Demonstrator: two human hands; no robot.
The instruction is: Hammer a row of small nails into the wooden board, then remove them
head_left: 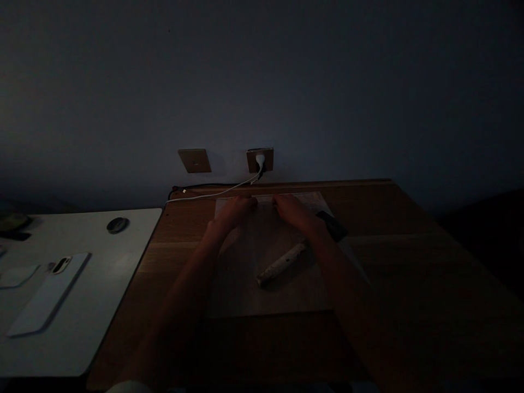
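Note:
A pale, thin-looking sheet (245,297) lies on the wooden table; the dim light hides its material. My left hand (237,208) is closed at its far edge, left of the middle, fingers curled on it. To the right, along that same edge, my right hand (290,208) is also closed, with its fingertips pinched at the sheet. Between my forearms rests a tool with a worn, light handle (281,265). Its wide dark blade (333,225), like a cleaver's, shows beyond my right forearm, which covers the part between.
A white table (123,289) adjoins on the left, bearing a phone (49,297), a small round dark object (117,225) and other items. On the wall, a white plug (260,159) sits in a socket; its cable (213,194) runs along the wooden table's back edge.

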